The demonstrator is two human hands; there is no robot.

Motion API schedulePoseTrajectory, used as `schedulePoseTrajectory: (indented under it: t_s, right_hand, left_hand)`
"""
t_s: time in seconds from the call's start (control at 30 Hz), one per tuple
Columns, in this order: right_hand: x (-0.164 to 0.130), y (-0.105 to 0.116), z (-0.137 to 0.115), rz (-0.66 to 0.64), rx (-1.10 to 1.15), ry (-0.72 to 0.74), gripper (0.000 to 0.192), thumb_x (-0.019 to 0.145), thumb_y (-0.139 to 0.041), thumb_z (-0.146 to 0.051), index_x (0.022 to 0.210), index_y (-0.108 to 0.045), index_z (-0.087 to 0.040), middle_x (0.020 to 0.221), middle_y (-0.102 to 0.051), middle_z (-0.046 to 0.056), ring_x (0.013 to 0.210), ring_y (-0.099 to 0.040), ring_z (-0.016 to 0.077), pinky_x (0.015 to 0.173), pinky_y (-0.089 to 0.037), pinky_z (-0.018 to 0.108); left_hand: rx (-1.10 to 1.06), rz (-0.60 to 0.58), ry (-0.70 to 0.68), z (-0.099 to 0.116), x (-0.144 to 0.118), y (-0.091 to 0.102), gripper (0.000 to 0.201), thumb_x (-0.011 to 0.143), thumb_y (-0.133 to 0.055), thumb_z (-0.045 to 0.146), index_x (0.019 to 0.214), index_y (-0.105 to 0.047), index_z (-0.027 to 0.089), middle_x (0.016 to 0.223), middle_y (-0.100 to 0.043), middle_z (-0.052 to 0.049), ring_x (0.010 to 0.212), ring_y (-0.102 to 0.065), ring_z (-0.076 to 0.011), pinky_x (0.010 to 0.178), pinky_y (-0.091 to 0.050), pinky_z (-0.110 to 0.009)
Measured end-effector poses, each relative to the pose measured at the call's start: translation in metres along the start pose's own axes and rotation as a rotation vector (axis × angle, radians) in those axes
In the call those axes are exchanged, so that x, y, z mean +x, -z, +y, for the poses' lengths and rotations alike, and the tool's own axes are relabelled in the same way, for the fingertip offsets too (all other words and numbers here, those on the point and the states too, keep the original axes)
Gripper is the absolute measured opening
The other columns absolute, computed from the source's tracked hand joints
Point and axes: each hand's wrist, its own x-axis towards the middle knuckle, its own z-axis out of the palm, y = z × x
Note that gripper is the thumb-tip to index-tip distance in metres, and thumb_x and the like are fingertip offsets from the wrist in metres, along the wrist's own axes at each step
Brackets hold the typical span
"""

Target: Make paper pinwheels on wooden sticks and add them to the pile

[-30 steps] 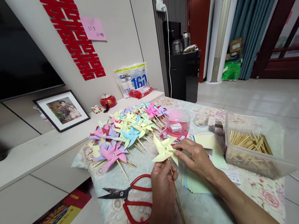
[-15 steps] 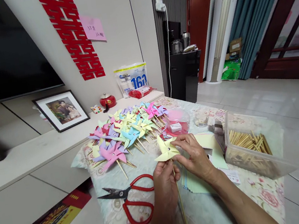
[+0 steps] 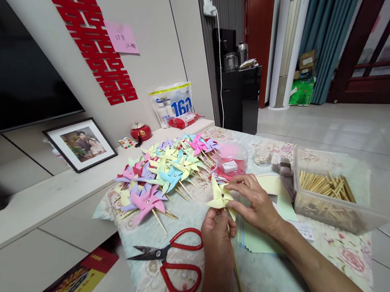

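In both hands (image 3: pixel 218 233) (closed): yellow pinwheel (image 3: pixel 218 195)

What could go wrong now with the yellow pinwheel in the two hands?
The right hand pinches the thin paper of the yellow pinwheel; a blade may crease or tear. The left hand grips only the thin stick, which might snap. The open scissors lie near the left forearm, which may brush them.

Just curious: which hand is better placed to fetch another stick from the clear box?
Probably the right hand: the clear box of sticks sits on its side, while the left hand grips the yellow pinwheel's stick.
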Motion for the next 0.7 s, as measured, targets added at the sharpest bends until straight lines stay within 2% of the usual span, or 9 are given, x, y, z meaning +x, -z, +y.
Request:
schedulePoseTrajectory:
  t_s: [0.13, 0.33, 0.57, 0.7]
  right_hand:
    - [0.002, 0.005, -0.003, 0.033, 0.066, -0.109, 0.022, 0.090, -0.064, -0.027, 0.111, -0.068, -0.022, 0.125, -0.057, 0.012, 0.118, -0.051, 0.0286, 0.099, -0.041, 0.049]
    - [0.003, 0.011, -0.003, 0.007, 0.247, -0.297, 0.020, 0.090, -0.063, -0.034, 0.107, -0.070, -0.025, 0.133, -0.056, 0.010, 0.127, -0.049, 0.0277, 0.106, -0.037, 0.047]
    - [0.005, 0.011, -0.003, 0.030, 0.260, -0.355, 0.014, 0.081, -0.072, -0.032, 0.078, -0.063, -0.021, 0.129, -0.060, 0.012, 0.122, -0.053, 0.0292, 0.103, -0.037, 0.046]
    - [0.004, 0.010, -0.002, 0.029, 0.257, -0.364, 0.016, 0.081, -0.070, -0.030, 0.075, -0.059, -0.021, 0.126, -0.061, 0.012, 0.120, -0.054, 0.0285, 0.101, -0.038, 0.045]
  left_hand:
    - [0.093, -0.008, -0.032, -0.002, -0.001, 0.001, 0.034, 0.068, -0.077, 0.032, 0.097, -0.068, 0.015, 0.057, -0.055, 0.005, 0.045, -0.042, -0.0065, 0.044, -0.030, -0.020]
    - [0.267, -0.065, -0.021, -0.011, -0.002, 0.002, 0.034, 0.075, -0.067, 0.035, 0.100, -0.066, 0.013, 0.050, -0.056, 0.005, 0.039, -0.043, -0.0077, 0.042, -0.032, -0.020]
    - [0.415, -0.051, -0.135, -0.013, -0.013, -0.006, 0.032, 0.075, -0.060, 0.029, 0.102, -0.069, 0.015, 0.061, -0.054, 0.003, 0.042, -0.047, -0.0080, 0.041, -0.036, -0.020]
    - [0.412, -0.074, -0.126, -0.012, -0.017, -0.010, 0.026, 0.077, -0.059, 0.027, 0.097, -0.070, 0.014, 0.063, -0.055, 0.003, 0.041, -0.046, -0.0071, 0.040, -0.035, -0.019]
